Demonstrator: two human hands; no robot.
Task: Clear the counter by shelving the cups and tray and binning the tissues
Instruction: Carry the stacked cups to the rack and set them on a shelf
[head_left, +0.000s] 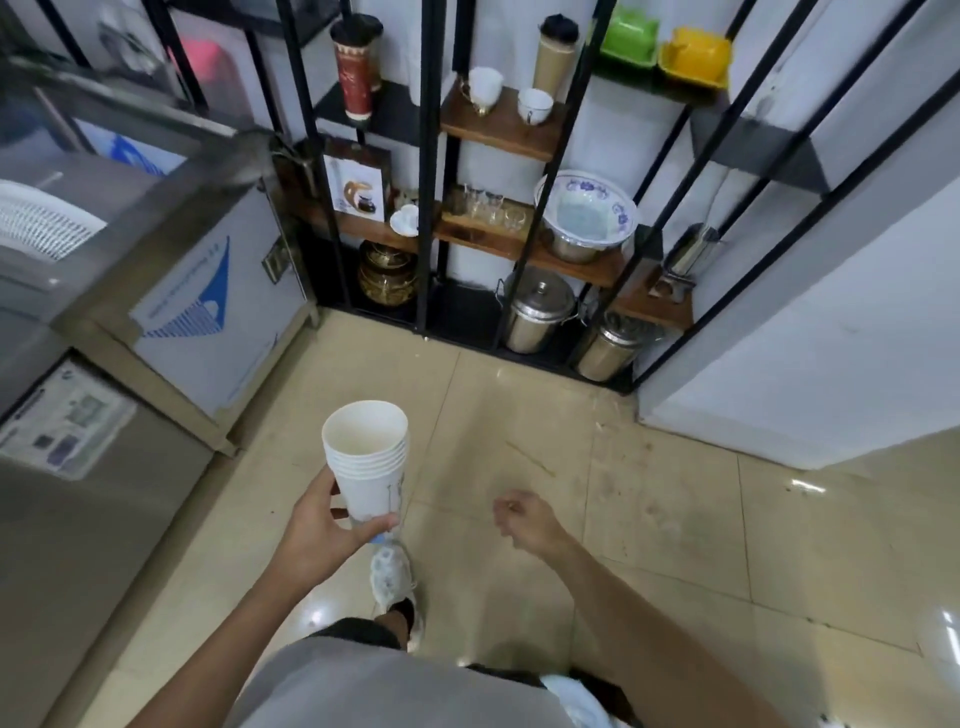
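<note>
1. Cups first: your left hand (324, 525), lower centre-left of the frame, is wrapped around a nested stack of white paper cups (366, 457), fingers closed on the lower part, the stack roughly upright with its mouth tipped toward the camera.
2. Your right hand (524, 517), lower centre, carries nothing; the fingers are loosely curled in, out over the tiled floor (649, 493).
3. You stand facing the black-framed shelf unit (431, 171) across the upper centre of the frame, still well apart from it. Its wooden shelves (498, 127) already hold ceramic cups, glasses and a patterned bowl (589, 208), with steel pots on the bottom level.
4. My reading: the cups are gathered and on their way, but not yet shelved, so this part is roughly halfway.
5. No tray, tissues or bin appear anywhere in view, so you cannot judge those steps from here; treat them as still to do.
</note>
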